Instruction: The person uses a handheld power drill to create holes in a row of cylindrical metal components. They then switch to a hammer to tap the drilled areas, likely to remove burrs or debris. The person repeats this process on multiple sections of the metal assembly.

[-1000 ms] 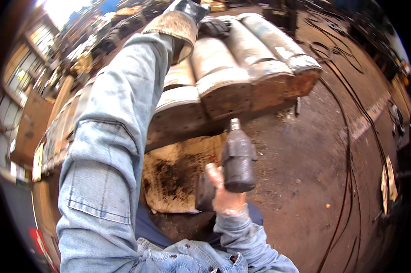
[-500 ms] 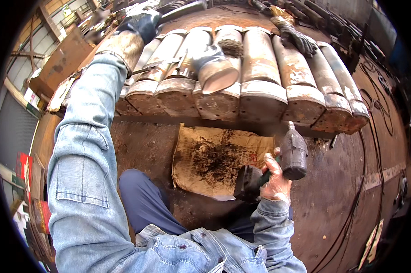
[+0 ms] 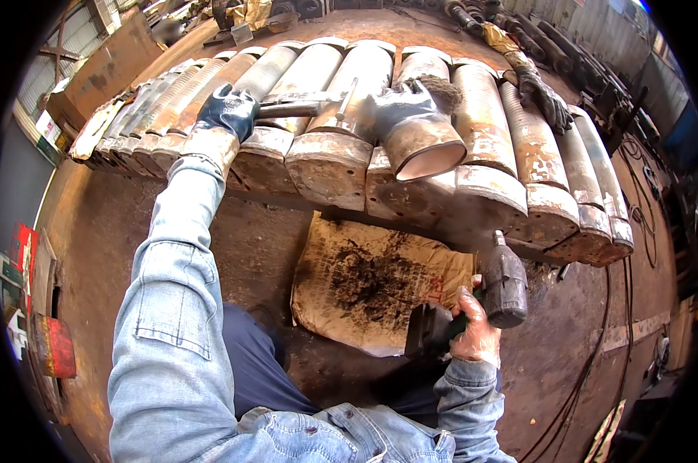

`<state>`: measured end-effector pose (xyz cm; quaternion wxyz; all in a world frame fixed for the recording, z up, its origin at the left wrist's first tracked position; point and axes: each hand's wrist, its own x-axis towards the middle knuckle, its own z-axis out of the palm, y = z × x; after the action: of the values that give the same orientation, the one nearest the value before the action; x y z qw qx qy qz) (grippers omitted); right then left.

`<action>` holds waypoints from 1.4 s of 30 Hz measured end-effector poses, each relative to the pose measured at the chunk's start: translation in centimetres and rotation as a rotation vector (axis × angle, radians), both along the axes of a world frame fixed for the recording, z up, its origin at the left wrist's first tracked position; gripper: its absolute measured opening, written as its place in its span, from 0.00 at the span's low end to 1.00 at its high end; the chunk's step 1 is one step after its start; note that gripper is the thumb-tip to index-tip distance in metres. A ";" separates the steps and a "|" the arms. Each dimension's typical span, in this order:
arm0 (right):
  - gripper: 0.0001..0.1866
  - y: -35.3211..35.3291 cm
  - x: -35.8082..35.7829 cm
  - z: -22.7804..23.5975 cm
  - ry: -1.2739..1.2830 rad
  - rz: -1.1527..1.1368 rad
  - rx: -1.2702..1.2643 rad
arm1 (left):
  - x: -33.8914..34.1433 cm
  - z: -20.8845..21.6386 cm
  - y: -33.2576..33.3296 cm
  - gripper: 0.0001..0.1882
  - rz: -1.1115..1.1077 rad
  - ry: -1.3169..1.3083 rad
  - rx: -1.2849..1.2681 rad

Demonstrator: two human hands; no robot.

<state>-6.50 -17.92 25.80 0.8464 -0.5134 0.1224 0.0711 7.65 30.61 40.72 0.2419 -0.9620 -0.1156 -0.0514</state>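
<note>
My left hand (image 3: 225,116), in a dark blue coated glove, is closed over the row of worn metal cylinders (image 3: 318,166). A dark bar-shaped tool (image 3: 291,111) sticks out from its right side; the gripped end is hidden. Just above that tool lies a hammer (image 3: 347,100), its head to the right. My right hand (image 3: 475,332) is wrapped round the handle of a black cordless impact driver (image 3: 506,285), nose pointing away from me. The driver's battery (image 3: 428,328) is low on the left. An empty blue-and-tan glove (image 3: 422,143) lies on the cylinders, beside a dark bristly clump (image 3: 442,94).
Below the row a brown paper sack (image 3: 306,297) with dark debris on it covers part of the floor. A black glove (image 3: 546,100) rests on cylinders at the right. Cables (image 3: 628,309) run along the right floor; a red container (image 3: 58,347) stands at left.
My left hand has come down and nearer, from beyond the cylinders to just over them, beside the hammer. The view has shifted left. My right hand still holds the impact driver.
</note>
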 end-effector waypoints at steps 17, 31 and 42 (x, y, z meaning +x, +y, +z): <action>0.19 -0.6 0.6 -3.3 -0.499 0.203 -0.644 | -2.5 -3.1 2.7 0.19 0.248 0.024 -0.032; 0.23 -1.6 0.8 -4.4 -0.566 0.294 -0.686 | -9.5 0.7 1.7 0.24 0.410 -0.196 -0.232; 0.24 -1.0 0.7 -5.8 -0.125 0.367 -0.077 | -42.5 -18.6 8.1 0.14 0.633 0.690 -0.114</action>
<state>-5.76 -18.89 19.97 0.8050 -0.5623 -0.0234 0.1876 -34.88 38.76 22.14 0.2166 -0.8522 -0.3184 0.3542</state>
